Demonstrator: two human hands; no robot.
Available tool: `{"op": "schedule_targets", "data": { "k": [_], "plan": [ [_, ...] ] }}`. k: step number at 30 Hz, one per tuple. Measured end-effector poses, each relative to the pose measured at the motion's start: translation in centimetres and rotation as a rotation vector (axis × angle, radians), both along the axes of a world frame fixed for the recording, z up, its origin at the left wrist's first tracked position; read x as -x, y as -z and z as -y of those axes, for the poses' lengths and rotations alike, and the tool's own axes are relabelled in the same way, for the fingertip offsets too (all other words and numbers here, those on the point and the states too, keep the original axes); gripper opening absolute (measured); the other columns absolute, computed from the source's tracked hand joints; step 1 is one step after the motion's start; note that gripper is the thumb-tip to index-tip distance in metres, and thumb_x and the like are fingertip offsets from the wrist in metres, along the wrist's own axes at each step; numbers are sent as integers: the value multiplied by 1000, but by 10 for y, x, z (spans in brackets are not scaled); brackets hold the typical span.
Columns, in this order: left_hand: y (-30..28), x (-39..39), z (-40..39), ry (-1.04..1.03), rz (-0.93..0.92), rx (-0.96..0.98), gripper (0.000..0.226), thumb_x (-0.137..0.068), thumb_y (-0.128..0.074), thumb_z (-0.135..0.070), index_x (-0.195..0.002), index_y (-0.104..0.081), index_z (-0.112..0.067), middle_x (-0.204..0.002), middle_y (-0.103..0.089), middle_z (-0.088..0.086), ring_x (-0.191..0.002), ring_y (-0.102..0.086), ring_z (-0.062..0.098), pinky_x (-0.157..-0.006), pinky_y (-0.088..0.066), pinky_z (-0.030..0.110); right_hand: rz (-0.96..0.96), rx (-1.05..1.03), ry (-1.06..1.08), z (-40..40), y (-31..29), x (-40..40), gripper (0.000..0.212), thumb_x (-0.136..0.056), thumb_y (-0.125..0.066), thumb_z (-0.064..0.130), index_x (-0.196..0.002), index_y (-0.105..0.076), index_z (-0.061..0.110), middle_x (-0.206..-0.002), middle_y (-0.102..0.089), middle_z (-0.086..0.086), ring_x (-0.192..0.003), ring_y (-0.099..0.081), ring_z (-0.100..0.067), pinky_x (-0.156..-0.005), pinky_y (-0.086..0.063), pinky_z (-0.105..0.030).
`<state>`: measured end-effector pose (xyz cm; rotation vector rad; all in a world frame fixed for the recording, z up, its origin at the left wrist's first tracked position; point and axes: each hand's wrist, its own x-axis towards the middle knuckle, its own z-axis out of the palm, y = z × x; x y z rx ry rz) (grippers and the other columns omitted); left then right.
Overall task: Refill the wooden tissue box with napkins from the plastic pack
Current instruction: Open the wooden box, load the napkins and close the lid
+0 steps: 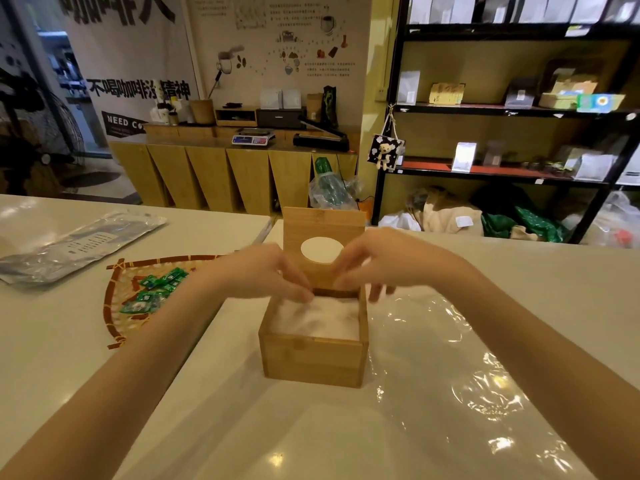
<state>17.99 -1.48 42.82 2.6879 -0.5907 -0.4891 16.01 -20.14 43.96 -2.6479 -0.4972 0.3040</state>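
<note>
The wooden tissue box [313,358] stands in the middle of the white table, filled with white napkins [317,318]. Its hinged lid [322,223], with a round hole, stands upright at the back. My left hand [266,271] hovers over the box's back left corner, fingertips touching the napkins. My right hand [374,265] is over the back right edge, fingers bent near the lid; motion blur hides whether they touch it. A clear plastic pack [460,368] lies flat and crumpled on the table, to the right of the box.
A woven bamboo tray [117,306] with several green sachets [156,292] sits left of the box. A silver foil pouch [76,247] lies at the far left. Beyond the table are a wooden counter and black shelves.
</note>
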Motion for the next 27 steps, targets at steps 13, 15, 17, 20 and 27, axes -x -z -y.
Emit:
{"op": "schedule_targets", "data": {
  "k": [13,15,17,20,27],
  "plan": [
    [16,-40,-2,-123,690,58,71,-78,-66,-38,-139,-30,-37,-145,-41,-8,-141,-23,18,-113,-7,59,826,87,204,9,31,-31,54,-80,-66,40,-130,-50,28,-124,-62,4,-123,-45,-20,-109,-19,-43],
    [17,-39,-2,-128,729,74,67,-78,-66,-38,-137,-35,-35,-141,-46,-7,-138,-28,18,-113,-7,57,910,93,189,10,34,-32,53,-76,-71,38,-125,-56,25,-119,-67,2,-122,-50,-22,-111,-14,-50],
    [19,-38,-2,-134,765,102,63,-77,-68,-36,-134,-41,-33,-137,-50,-5,-135,-33,18,-113,-6,56,988,113,181,12,38,-32,52,-69,-78,35,-117,-63,23,-109,-72,1,-115,-57,-26,-109,-17,-54],
    [24,-31,-6,-113,876,182,54,-75,-71,-29,-126,-53,-27,-127,-60,0,-128,-44,23,-112,-9,57,1080,55,141,12,42,-28,44,-66,-80,30,-108,-69,20,-99,-75,1,-107,-63,-27,-105,-21,-53],
    [41,0,-22,43,1108,273,28,-80,-62,-30,-104,-70,-18,-98,-75,3,-102,-66,24,-101,-28,54,1163,-168,28,12,51,7,25,-83,-56,33,-97,-74,22,-91,-76,4,-103,-60,-11,-109,-25,-46]
  ]
}}
